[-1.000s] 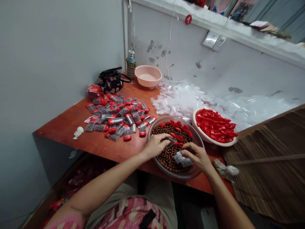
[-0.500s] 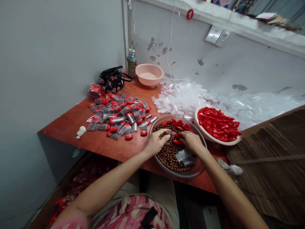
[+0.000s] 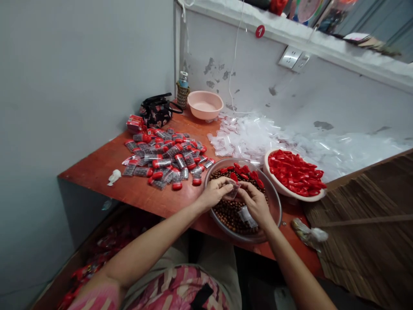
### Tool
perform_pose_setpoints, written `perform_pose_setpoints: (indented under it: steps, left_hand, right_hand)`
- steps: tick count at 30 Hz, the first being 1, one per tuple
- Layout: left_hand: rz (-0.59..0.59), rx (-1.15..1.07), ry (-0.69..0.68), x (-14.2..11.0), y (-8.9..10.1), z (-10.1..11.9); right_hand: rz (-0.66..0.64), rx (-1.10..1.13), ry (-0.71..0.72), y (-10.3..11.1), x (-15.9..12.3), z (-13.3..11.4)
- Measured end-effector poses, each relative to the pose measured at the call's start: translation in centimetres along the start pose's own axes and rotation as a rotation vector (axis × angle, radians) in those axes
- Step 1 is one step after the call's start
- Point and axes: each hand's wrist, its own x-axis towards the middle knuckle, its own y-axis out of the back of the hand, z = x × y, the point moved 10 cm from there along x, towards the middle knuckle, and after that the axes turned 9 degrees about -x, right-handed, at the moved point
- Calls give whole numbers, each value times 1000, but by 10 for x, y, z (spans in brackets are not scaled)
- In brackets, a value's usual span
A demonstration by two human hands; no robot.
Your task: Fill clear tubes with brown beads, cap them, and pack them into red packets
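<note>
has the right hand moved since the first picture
Yes: judged against the metal basin, the right hand has shifted left, toward the left hand; its fingertips are now at the small clear pouch.

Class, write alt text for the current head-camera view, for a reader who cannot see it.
Two bare hands, left and right, meet at a small clear plastic packet above a round grey basin of shiny brown beads. Nearby are red-capped packets and a white bowl of red plastic caps.
</note>
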Motion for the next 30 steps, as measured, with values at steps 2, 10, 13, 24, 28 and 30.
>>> perform_pose_setpoints:
  steps: [2,10,13,24,28,30]
  left_hand:
    - [37,-31,3,1,3,-2]
    - [83,2,21,2,4,-5]
    - [34,168,-51,-2,-2,4]
    - [-55,718,-360,-19,-27,25]
    - [-62,738,-395,-21,-28,24]
    - [-67,763,-408,-23,-28,24]
  right_hand:
    - [132,-265,153,6,-6,-19]
    - [245,-800,429,2,-24,-42]
    - [301,-774,374,20,-20,-40]
    - [-15,-496,413,16,-18,-56]
    - [-18,-507,430,12,-22,-53]
    - [-19,-521,434,11,-24,-51]
